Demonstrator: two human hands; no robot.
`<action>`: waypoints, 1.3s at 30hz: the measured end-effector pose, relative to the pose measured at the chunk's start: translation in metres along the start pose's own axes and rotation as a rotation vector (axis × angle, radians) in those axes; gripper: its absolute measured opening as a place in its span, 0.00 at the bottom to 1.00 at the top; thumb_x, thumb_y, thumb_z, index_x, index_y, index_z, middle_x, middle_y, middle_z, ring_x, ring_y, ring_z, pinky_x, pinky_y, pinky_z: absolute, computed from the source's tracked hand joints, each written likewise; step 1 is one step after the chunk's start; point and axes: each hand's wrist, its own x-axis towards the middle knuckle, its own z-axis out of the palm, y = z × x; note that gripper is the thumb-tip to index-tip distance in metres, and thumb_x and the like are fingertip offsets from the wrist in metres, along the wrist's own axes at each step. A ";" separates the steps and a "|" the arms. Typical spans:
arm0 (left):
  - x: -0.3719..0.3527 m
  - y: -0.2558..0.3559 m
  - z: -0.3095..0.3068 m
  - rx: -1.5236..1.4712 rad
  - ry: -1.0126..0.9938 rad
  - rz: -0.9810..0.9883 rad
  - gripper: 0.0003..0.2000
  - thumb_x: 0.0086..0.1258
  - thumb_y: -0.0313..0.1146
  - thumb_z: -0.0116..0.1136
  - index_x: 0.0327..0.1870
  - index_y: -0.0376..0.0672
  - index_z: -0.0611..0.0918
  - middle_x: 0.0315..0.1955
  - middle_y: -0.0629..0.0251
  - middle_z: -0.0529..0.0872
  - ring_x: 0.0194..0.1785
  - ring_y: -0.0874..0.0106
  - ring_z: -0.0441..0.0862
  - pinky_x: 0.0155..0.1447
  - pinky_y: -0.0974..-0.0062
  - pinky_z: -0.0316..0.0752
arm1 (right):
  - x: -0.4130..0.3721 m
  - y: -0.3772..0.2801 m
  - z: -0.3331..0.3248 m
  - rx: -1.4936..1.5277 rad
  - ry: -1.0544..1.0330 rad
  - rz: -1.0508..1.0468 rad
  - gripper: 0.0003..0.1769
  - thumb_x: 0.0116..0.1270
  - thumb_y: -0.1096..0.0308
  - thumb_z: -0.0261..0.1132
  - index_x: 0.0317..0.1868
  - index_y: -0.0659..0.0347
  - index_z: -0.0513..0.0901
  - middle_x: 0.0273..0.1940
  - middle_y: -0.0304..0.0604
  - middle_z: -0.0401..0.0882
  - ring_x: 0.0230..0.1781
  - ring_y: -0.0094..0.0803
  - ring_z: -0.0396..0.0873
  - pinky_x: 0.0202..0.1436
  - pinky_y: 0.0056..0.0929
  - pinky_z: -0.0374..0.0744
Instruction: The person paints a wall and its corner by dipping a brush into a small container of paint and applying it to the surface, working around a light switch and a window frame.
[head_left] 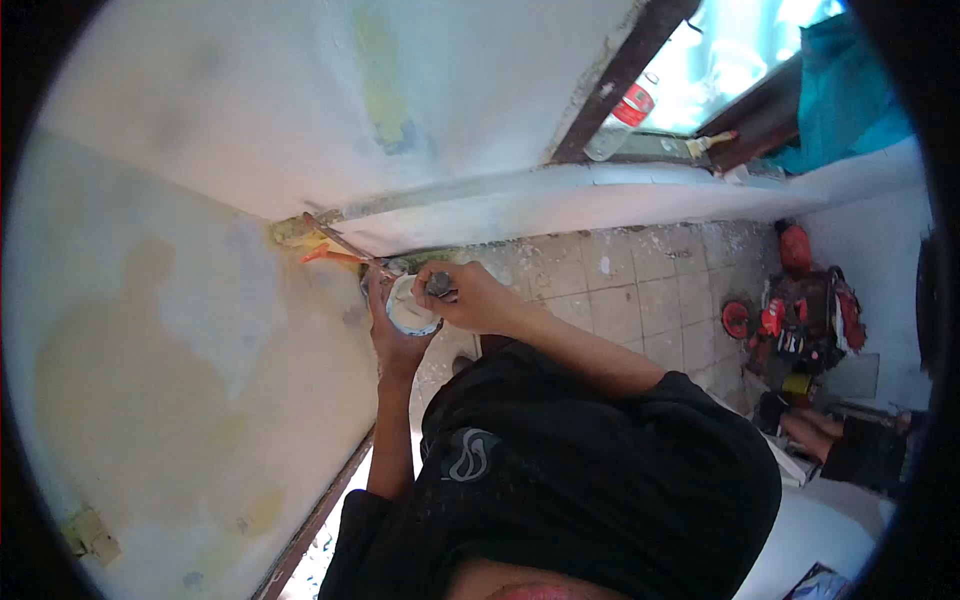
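Observation:
A white tub (413,318) of pale paste is in front of my chest, near the corner of the walls. My left hand (388,335) is wrapped round its side, with the thumb and fingers at the rim. Over the tub's opening, my right hand (470,298) is closed on a tool with a dark, rounded handle (439,285). The tool's working end is hidden by the hand and tub, so I cannot tell its kind. Just beyond my left hand, a thin stick (345,243) and an orange strip (335,256) show by the corner.
Patchy pale walls (180,330) rise at the left and ahead. A red-labelled bottle (625,115) and a paintbrush (712,142) lie on the windowsill beside a teal cloth (850,95). Speckled floor tiles (620,270) lead right to a red bucket (738,319), a cluttered pile and another person's legs (815,435).

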 end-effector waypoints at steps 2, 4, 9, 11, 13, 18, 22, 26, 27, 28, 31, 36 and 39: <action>-0.020 0.010 -0.001 -0.069 -0.031 -0.018 0.65 0.51 0.31 0.91 0.89 0.40 0.53 0.66 0.47 0.87 0.68 0.55 0.87 0.71 0.60 0.83 | -0.025 0.003 0.017 -0.066 0.002 0.026 0.09 0.80 0.67 0.72 0.53 0.63 0.88 0.42 0.51 0.93 0.40 0.40 0.93 0.48 0.39 0.90; -0.040 0.011 0.001 -0.144 -0.048 -0.028 0.65 0.51 0.31 0.91 0.89 0.41 0.54 0.66 0.47 0.87 0.68 0.55 0.87 0.71 0.60 0.83 | -0.051 0.000 0.026 -0.144 -0.004 0.042 0.10 0.81 0.66 0.71 0.55 0.62 0.89 0.42 0.54 0.93 0.40 0.46 0.93 0.46 0.42 0.89; -0.089 0.002 0.015 -0.101 -0.025 0.102 0.67 0.49 0.30 0.90 0.91 0.44 0.53 0.66 0.48 0.86 0.68 0.54 0.87 0.70 0.59 0.83 | -0.111 -0.008 0.034 -0.276 -0.125 0.023 0.13 0.81 0.65 0.70 0.60 0.58 0.88 0.44 0.59 0.92 0.44 0.54 0.92 0.46 0.47 0.85; -0.101 0.008 0.019 -0.159 -0.094 0.078 0.66 0.50 0.29 0.88 0.91 0.44 0.53 0.64 0.49 0.87 0.65 0.54 0.89 0.69 0.59 0.84 | -0.128 -0.001 0.036 -0.299 -0.089 0.001 0.13 0.81 0.66 0.70 0.60 0.59 0.87 0.44 0.57 0.92 0.46 0.53 0.93 0.48 0.46 0.86; -0.109 0.023 0.025 -0.225 -0.153 0.057 0.66 0.50 0.28 0.87 0.91 0.44 0.53 0.64 0.51 0.87 0.64 0.56 0.89 0.67 0.60 0.85 | -0.142 -0.005 0.032 -0.204 0.018 -0.019 0.11 0.81 0.66 0.70 0.58 0.59 0.86 0.45 0.55 0.93 0.46 0.53 0.93 0.49 0.46 0.86; -0.109 0.038 0.053 -0.187 -0.275 0.169 0.68 0.49 0.29 0.89 0.92 0.44 0.52 0.64 0.54 0.87 0.64 0.59 0.88 0.68 0.63 0.83 | -0.166 -0.001 0.005 -0.270 0.091 0.047 0.11 0.82 0.63 0.67 0.57 0.57 0.85 0.40 0.60 0.90 0.42 0.59 0.90 0.45 0.51 0.83; -0.106 0.041 0.088 -0.236 -0.338 0.160 0.67 0.50 0.31 0.90 0.92 0.44 0.53 0.65 0.53 0.86 0.65 0.59 0.87 0.70 0.63 0.81 | -0.184 0.014 -0.019 -0.185 0.197 0.010 0.12 0.82 0.61 0.68 0.56 0.59 0.85 0.38 0.60 0.90 0.39 0.59 0.89 0.43 0.51 0.82; -0.101 0.072 0.130 -0.212 -0.373 0.173 0.67 0.50 0.32 0.90 0.92 0.44 0.54 0.66 0.53 0.84 0.65 0.59 0.86 0.70 0.63 0.80 | -0.202 0.022 -0.060 -0.137 0.262 0.001 0.13 0.81 0.61 0.68 0.55 0.62 0.85 0.37 0.59 0.89 0.36 0.57 0.87 0.42 0.51 0.81; -0.098 0.083 0.144 -0.230 -0.389 0.156 0.67 0.50 0.32 0.90 0.92 0.44 0.54 0.66 0.53 0.83 0.64 0.59 0.86 0.69 0.63 0.81 | -0.208 0.026 -0.075 -0.103 0.281 -0.013 0.13 0.81 0.61 0.68 0.54 0.62 0.85 0.36 0.58 0.89 0.35 0.56 0.87 0.41 0.51 0.81; -0.095 0.093 0.156 -0.225 -0.405 0.150 0.67 0.50 0.33 0.90 0.92 0.45 0.54 0.64 0.54 0.85 0.62 0.59 0.87 0.68 0.63 0.82 | -0.214 0.027 -0.092 -0.130 0.230 0.035 0.11 0.83 0.64 0.68 0.56 0.60 0.84 0.43 0.55 0.91 0.41 0.52 0.90 0.47 0.46 0.85; -0.087 0.105 0.205 -0.221 -0.462 0.198 0.67 0.51 0.33 0.90 0.92 0.45 0.54 0.62 0.55 0.86 0.61 0.61 0.88 0.67 0.63 0.83 | -0.236 0.033 -0.137 -0.211 0.252 0.099 0.10 0.82 0.65 0.68 0.56 0.60 0.84 0.43 0.55 0.91 0.42 0.50 0.91 0.48 0.45 0.85; -0.084 0.130 0.284 -0.261 -0.534 0.201 0.64 0.52 0.35 0.90 0.91 0.44 0.56 0.60 0.53 0.87 0.60 0.60 0.89 0.66 0.62 0.84 | -0.279 0.053 -0.200 -0.164 0.348 0.044 0.10 0.82 0.64 0.68 0.55 0.60 0.85 0.44 0.55 0.90 0.42 0.51 0.90 0.49 0.45 0.85; -0.090 0.145 0.321 -0.261 -0.550 0.211 0.64 0.52 0.36 0.91 0.90 0.45 0.57 0.60 0.52 0.87 0.59 0.59 0.90 0.65 0.62 0.85 | -0.301 0.056 -0.228 -0.189 0.425 0.026 0.10 0.81 0.64 0.68 0.54 0.60 0.85 0.41 0.56 0.89 0.40 0.54 0.89 0.47 0.47 0.84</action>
